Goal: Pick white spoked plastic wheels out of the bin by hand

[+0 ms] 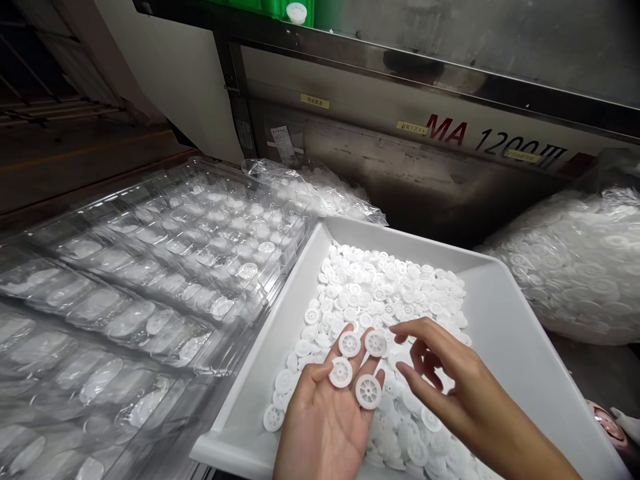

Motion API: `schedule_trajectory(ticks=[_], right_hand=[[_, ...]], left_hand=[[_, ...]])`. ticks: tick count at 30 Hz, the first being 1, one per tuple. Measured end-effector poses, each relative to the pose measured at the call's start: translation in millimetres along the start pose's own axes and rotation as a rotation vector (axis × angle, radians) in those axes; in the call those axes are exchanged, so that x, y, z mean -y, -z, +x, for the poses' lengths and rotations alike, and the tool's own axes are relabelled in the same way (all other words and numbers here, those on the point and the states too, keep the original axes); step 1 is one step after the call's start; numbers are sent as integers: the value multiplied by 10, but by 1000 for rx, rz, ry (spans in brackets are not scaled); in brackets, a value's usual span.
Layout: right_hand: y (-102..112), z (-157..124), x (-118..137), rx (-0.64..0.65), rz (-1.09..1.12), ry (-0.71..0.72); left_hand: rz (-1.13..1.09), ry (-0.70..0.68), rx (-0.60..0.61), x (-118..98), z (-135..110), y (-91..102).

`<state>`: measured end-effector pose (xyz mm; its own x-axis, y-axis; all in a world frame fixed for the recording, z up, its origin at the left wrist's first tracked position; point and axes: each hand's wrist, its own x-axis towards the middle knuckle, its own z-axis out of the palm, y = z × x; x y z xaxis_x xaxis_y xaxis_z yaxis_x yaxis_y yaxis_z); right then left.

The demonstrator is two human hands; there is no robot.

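Observation:
My left hand (333, 413) is palm up over a grey bin (500, 333), holding a cluster of several small spoked white plastic wheels (369, 391). The wheels lie across its fingers, with the thumb against the leftmost one. A thin white strip shows between two of them; whether all are joined I cannot tell. Just to the right, my right hand (445, 373) has its index finger and thumb apart, close to the cluster, and nothing shows between them. Loose white wheels (380, 287) of the same kind fill the bin beneath both hands.
Clear plastic compartment trays (200, 327) holding white pieces stand on the left. Behind the bin lies a clear bag (320, 190) of white parts; a bulging bag of wheels (590, 260) sits at right. A machine (400, 100) marked MA 1200 III spans the back.

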<state>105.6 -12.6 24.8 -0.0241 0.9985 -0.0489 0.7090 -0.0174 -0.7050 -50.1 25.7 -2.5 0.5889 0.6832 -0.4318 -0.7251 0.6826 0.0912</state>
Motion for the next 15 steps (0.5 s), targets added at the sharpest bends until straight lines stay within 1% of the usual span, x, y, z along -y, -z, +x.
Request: schedule_trajectory(ticks=[3,8,11,15], right_hand=[[-40,41,-37,46,79,-69],[-70,70,-31,69,153,-80],[-79,87,-45,65,162,-89],[-91,95,-57,71,179,-95]], left_hand=[[-15,43,-3,-21,-2,-5],[-16,98,13,-42,-11,-20],[6,85,4,-17,-18,-25],[-20,61,24,7,-12,-12]])
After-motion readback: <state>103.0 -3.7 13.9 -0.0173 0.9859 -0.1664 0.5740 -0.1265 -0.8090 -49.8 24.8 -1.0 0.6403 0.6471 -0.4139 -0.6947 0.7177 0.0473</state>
